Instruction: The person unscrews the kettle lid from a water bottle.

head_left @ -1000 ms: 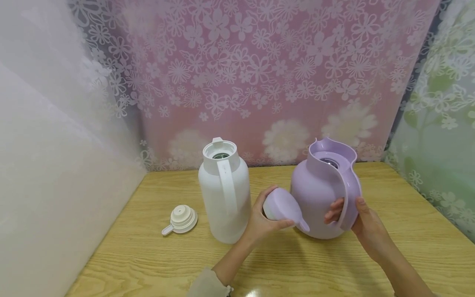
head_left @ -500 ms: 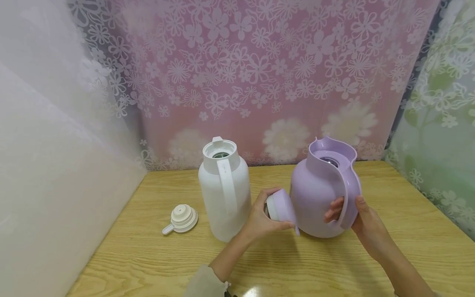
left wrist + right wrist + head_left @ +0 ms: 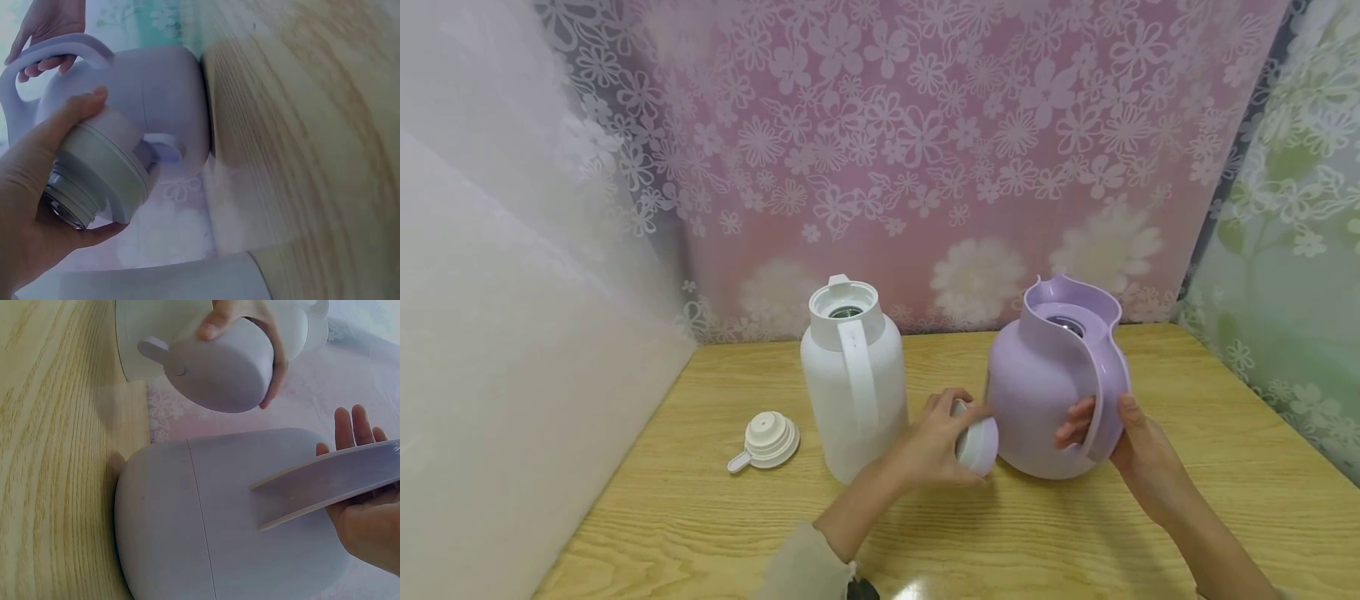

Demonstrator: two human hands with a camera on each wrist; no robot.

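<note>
My left hand point(image 3: 934, 448) grips a lilac stopper lid point(image 3: 981, 447) between thumb and fingers, in the air just left of the lilac thermos jug point(image 3: 1037, 400). In the left wrist view, the lid's grey ringed underside point(image 3: 103, 165) and small tab point(image 3: 165, 147) show. The right wrist view shows its smooth rounded top point(image 3: 219, 369). The lilac jug stands upright, its mouth uncovered. My right hand point(image 3: 1153, 467) holds the jug's handle point(image 3: 325, 478), fingers passing through the loop and thumb on the outer side.
A white thermos jug point(image 3: 827, 392) stands uncovered, close to my left forearm. Left of it a cream stopper point(image 3: 770, 439) lies on the wooden table point(image 3: 700, 517). Flower-patterned pink sheeting point(image 3: 880, 167) rises behind, with a pale wall point(image 3: 512, 333) at left.
My left hand has turned the lid over, so its lilac top now faces away to the right, and lowered it slightly. The right hand and both jugs have stayed put.
</note>
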